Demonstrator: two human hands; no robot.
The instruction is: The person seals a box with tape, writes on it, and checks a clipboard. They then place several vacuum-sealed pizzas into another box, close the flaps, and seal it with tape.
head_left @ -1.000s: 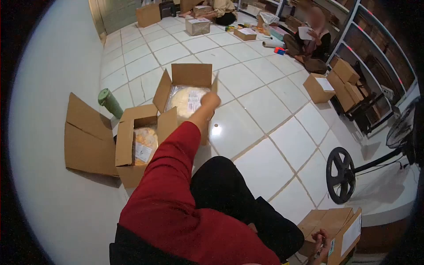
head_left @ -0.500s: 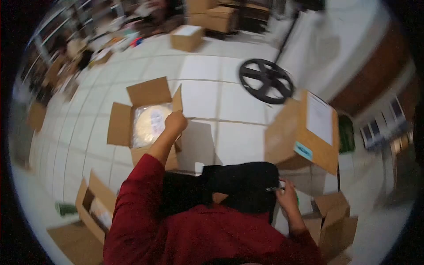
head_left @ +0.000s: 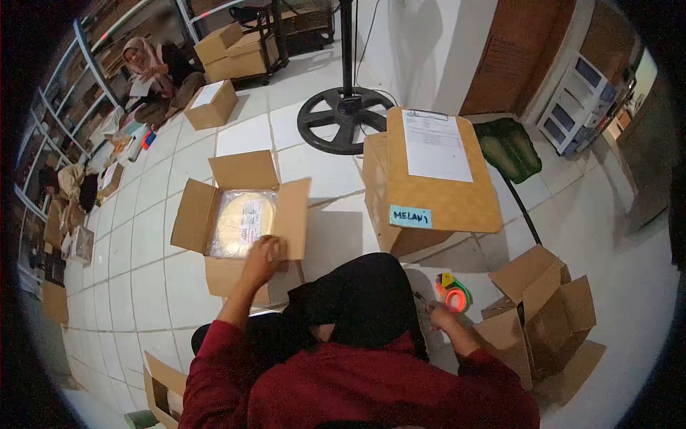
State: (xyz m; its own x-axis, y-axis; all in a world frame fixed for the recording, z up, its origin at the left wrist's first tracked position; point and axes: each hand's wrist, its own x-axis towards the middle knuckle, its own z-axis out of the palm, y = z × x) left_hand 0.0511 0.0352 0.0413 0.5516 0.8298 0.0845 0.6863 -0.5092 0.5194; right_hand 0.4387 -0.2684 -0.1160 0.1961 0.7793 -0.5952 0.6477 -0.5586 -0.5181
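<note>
An open cardboard box (head_left: pixel 291 218) stands on the floor with its flaps spread. Inside lies a clear plastic package (head_left: pixel 232 222) of round, pale yellow, flat items with a white printed label (head_left: pixel 251 220). My left hand (head_left: pixel 263 259) is at the box's near right corner, over the package's edge and beside the right flap. Its fingers are curled; what they hold, if anything, is hidden. By my right knee, my right hand (head_left: pixel 444 318) is closed around a slim dark tool (head_left: pixel 420 296), too small to name. Just beyond it lies a green tape dispenser (head_left: pixel 456 294) with an orange roll.
A closed carton (head_left: pixel 379 179) bears a brown clipboard (head_left: pixel 443 193) with a paper sheet. Opened cartons stand at right (head_left: pixel 550 307) and lower left (head_left: pixel 161 382). A black stand base (head_left: pixel 346 118) is ahead. Another person (head_left: pixel 153 79) sits far left near shelves.
My left hand has moved from the right flap towards the box's near corner, and that flap now lies further outward. My view has turned right; the tape dispenser is now in plain view.
</note>
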